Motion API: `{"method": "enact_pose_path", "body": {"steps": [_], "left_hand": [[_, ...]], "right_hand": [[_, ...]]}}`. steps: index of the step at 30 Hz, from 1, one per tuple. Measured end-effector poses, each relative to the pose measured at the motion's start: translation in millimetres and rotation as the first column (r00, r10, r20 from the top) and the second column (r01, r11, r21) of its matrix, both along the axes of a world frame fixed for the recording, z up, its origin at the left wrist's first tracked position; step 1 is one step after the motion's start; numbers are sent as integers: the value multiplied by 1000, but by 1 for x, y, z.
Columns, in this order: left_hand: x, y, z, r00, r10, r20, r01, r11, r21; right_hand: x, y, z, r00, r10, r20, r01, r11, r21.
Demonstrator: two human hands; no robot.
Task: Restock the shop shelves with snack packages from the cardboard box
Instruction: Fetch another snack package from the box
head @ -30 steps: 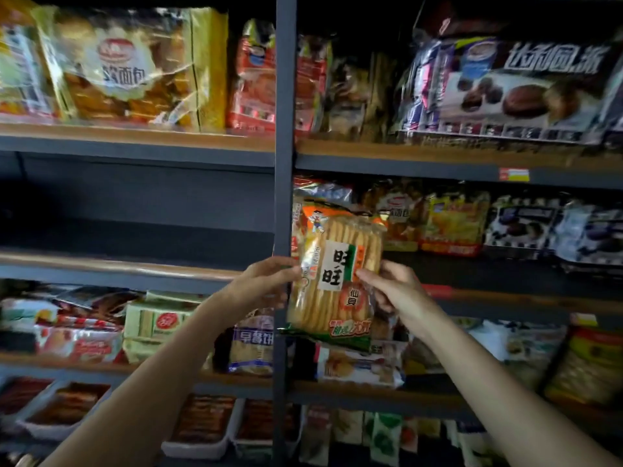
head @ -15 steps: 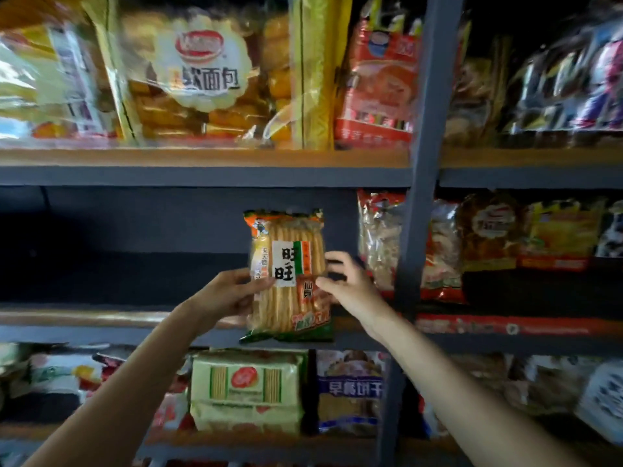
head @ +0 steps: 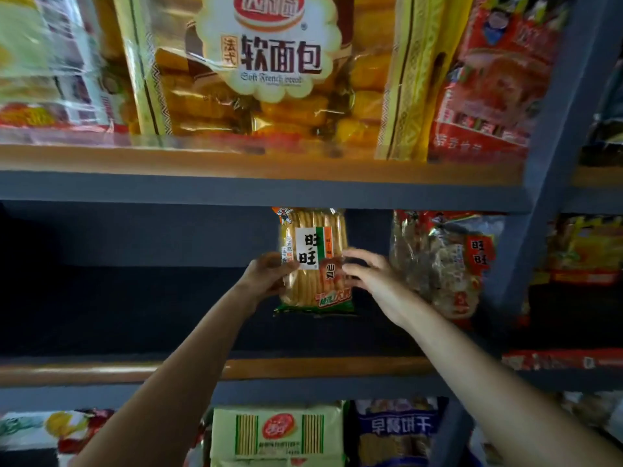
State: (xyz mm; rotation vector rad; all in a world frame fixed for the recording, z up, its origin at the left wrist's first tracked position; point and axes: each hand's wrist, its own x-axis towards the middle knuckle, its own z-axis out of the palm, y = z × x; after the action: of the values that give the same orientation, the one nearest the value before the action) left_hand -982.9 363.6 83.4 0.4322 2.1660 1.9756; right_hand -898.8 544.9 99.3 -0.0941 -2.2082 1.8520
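both hands are reaching up into the middle shelf [head: 215, 369], and between them a rice cracker packet [head: 314, 261] is standing upright in the dark bay, its top edge sitting just under the grey beam of the upper shelf [head: 256, 170]. the left hand [head: 266, 276] is holding the packet's left edge, its thumb lying across the front of the wrapper and the fingers going out of sight behind it. the right hand [head: 371, 281] is touching the packet's right edge with its fingers spread and only lightly bent, so its grip is looking loose, more a steadying touch than a clasp. i cannot tell whether the packet's green bottom seam is resting on the shelf board or hanging just above it.

just beside the packet, to its right, a red-and-clear cracker bag [head: 445, 261] is leaning in the same bay, close to the right hand's knuckles. a grey upright post [head: 553, 156] is running down the right side. on the upper shelf a large soft french bread bag [head: 266, 72] is sitting above the hands, with a red snack bag [head: 488, 89] next to it. on the shelf below, a pale green biscuit pack [head: 276, 433] and a blue biscuit pack [head: 397, 433] are showing between the forearms.
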Motion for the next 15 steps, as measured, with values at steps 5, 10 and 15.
{"method": "enact_pose_path", "body": {"steps": [5, 10, 15], "left_hand": [[-50, 10, -1, 996, 81, 26, -80, 996, -28], [-98, 26, -19, 977, 211, -29, -213, 970, -116], [-111, 36, -28, 975, 220, -24, -221, 964, -149]], "right_hand": [[-59, -8, -11, 998, -49, 30, 49, 999, 24], [-103, -10, -17, 994, -112, 18, 108, 984, 140], [-128, -9, -25, 993, -98, 63, 78, 960, 269]]}}
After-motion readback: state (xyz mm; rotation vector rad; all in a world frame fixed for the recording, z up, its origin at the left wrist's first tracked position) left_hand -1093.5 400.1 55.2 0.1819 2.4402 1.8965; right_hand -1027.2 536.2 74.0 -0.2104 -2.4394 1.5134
